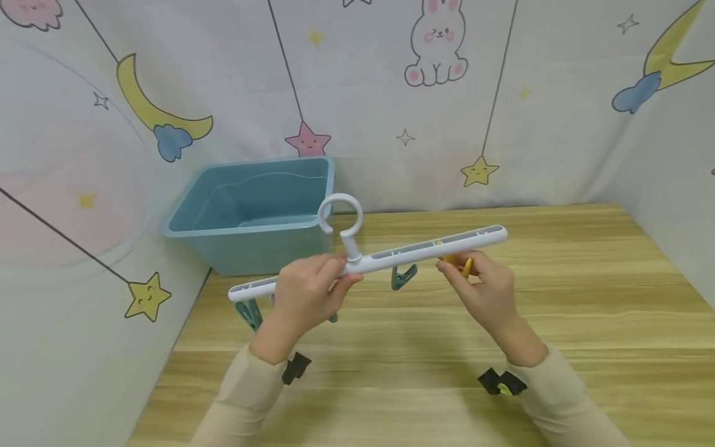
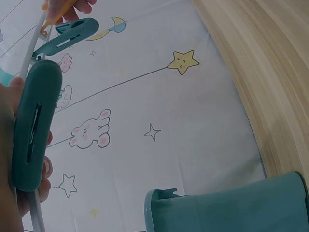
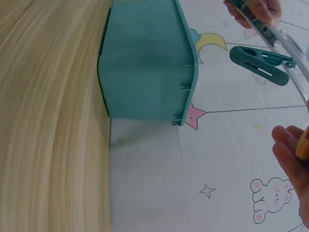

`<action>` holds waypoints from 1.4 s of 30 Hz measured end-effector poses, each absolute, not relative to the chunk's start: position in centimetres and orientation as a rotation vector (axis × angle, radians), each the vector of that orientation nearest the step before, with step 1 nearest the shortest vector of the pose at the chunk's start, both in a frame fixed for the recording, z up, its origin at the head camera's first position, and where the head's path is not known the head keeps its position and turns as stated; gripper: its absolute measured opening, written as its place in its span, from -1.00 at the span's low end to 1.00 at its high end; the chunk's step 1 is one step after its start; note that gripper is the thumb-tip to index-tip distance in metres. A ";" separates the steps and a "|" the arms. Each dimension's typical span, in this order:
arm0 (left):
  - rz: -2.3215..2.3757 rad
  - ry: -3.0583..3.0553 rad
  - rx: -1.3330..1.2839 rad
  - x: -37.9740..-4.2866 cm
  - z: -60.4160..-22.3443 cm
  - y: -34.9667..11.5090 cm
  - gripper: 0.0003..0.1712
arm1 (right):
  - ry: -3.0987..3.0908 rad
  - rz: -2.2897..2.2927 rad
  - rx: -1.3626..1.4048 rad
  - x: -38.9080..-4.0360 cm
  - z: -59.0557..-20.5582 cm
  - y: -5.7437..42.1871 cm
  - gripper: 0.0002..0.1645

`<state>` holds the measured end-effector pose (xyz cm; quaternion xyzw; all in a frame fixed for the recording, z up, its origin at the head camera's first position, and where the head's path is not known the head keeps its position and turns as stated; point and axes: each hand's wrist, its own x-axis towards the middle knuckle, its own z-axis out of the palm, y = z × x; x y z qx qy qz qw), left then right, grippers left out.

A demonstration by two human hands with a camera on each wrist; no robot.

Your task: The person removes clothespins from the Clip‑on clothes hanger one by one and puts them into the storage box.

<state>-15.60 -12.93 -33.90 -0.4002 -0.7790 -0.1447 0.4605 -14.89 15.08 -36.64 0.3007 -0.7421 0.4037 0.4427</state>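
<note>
A white clip hanger (image 1: 380, 262) with a round hook is held up over the table, its bar tilted with the right end higher. My left hand (image 1: 306, 288) grips the bar just left of the hook. At the right half, my right hand (image 1: 485, 287) pinches an orange clip (image 1: 467, 268) against the underside of the bar. Between the hands hangs a teal clip (image 1: 402, 277), and another teal clip (image 1: 249, 314) hangs near the left end. The left wrist view shows a large teal clip (image 2: 36, 125) close to the left hand. Fingers partly hide the orange clip.
A teal plastic basin (image 1: 262, 251) stands at the back left of the wooden table (image 1: 603, 298), behind the hanger's hook. A white cloth (image 1: 380, 174) printed with stars, moons and a rabbit hangs along the back and sides.
</note>
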 end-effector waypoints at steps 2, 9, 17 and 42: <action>-0.363 -1.904 -0.994 -15.7 -33.9 -13.1 -0.49 | -1.886 1.094 0.751 -14.6 -36.4 15.3 -0.63; -0.402 -1.881 -1.048 -15.8 -33.8 -13.3 -0.51 | -1.925 1.550 0.917 -14.0 -35.9 15.9 -0.89; -0.421 -1.884 -1.085 -15.6 -33.4 -12.8 -0.52 | -1.827 1.887 1.023 -13.8 -36.0 16.5 -0.78; -0.416 -1.888 -1.090 -15.3 -33.6 -13.3 -0.52 | -1.835 1.922 0.980 -14.1 -36.1 16.8 -0.82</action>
